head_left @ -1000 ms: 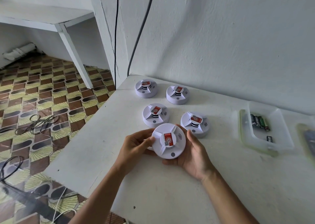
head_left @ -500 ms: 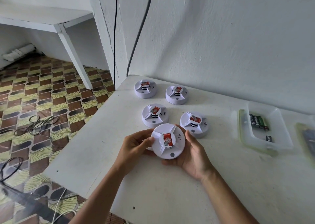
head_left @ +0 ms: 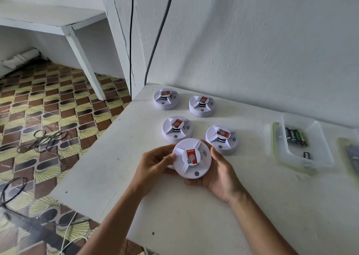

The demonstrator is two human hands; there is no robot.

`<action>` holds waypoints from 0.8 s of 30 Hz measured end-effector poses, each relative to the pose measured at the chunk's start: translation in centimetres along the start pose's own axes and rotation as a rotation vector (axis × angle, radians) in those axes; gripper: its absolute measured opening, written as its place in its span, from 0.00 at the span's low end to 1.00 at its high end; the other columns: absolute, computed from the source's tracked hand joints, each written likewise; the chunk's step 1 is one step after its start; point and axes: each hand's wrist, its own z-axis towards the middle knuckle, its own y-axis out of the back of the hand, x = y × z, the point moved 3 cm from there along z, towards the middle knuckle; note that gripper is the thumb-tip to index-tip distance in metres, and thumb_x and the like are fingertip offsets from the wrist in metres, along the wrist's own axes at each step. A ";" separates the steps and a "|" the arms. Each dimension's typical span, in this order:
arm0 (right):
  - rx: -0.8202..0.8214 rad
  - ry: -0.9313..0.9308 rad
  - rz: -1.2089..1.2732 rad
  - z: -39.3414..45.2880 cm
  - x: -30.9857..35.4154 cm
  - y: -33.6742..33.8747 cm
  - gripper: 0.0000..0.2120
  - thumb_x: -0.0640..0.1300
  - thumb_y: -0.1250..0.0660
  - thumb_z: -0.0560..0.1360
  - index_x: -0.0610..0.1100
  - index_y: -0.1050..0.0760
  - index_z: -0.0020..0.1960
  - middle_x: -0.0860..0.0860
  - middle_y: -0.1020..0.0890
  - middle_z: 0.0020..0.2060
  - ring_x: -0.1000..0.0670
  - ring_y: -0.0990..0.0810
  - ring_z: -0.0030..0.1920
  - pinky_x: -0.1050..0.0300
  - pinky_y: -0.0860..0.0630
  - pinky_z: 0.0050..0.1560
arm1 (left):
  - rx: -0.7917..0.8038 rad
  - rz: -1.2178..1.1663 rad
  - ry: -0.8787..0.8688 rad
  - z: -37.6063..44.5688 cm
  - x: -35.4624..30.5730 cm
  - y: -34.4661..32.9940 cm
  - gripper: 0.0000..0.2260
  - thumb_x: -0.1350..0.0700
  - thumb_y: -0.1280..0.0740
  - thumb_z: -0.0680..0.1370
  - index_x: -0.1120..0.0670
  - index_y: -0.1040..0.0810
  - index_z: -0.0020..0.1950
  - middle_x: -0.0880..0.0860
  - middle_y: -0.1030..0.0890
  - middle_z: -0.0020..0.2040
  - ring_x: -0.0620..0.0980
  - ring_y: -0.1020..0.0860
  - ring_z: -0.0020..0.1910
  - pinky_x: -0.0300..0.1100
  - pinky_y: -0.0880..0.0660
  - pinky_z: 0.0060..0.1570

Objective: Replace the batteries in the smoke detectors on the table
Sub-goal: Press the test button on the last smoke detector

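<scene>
White plastic smoke detector, round, held face-up between both hands just above the table, at the near end of the group.

Step in hand (judged): opening the unit to reach its battery bay. No battery is visible on this detector.
- Left hand: grips the left rim, thumb laid on the top face, fingers curled round the far edge.
- Right hand: cradles the right and under side; palm up, fingers curled beneath the base, thumb lying along the right rim.
- Advice: keep the right hand fixed as the anchor under the base and let the left hand twist the upper shell against it. Grip the rim, not the raised centre cap, which looks the weaker part. Keep the unit low over the table so that a freed half does not drop far. Whether the shell twists or snaps apart cannot be told.

Appearance of the held detector: smooth domed disc; three raised ribs running from the rim to a central cap; red-and-white label with a small code square on the cap; a sound-wave mark to the right of the cap; one small grey dot near the front edge.

Relative to the held detector:
- Four matching detectors lie just beyond it, in two rows.
- Clear plastic tray with loose batteries stands well to its right.
</scene>
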 end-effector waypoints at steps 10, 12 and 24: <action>-0.009 -0.016 -0.018 0.0 -0.2 0.2 0.38 0.62 0.25 0.63 0.50 0.31 0.68 0.40 0.22 0.62 0.38 0.19 0.54 0.44 0.20 0.40 | -0.001 -0.004 -0.006 -0.1 -0.1 0.0 0.13 0.57 0.34 0.77 0.55 0.18 0.59 0.56 0.15 0.54 0.55 0.17 0.51 0.54 0.19 0.47; -0.013 -0.006 -0.011 0.0 -0.1 0.2 0.36 0.62 0.24 0.62 0.51 0.28 0.65 0.41 0.21 0.60 0.39 0.18 0.53 0.44 0.20 0.39 | -0.001 -0.002 -0.005 -0.1 -0.1 -0.1 0.12 0.57 0.33 0.77 0.54 0.18 0.59 0.56 0.15 0.54 0.55 0.17 0.51 0.55 0.19 0.47; -0.018 -0.015 -0.039 -0.1 -0.1 0.2 0.39 0.62 0.26 0.65 0.49 0.33 0.70 0.38 0.25 0.66 0.37 0.22 0.57 0.44 0.20 0.41 | -0.002 0.001 0.002 -0.2 -0.4 -0.1 0.12 0.56 0.33 0.77 0.55 0.18 0.59 0.56 0.15 0.53 0.55 0.17 0.51 0.53 0.19 0.46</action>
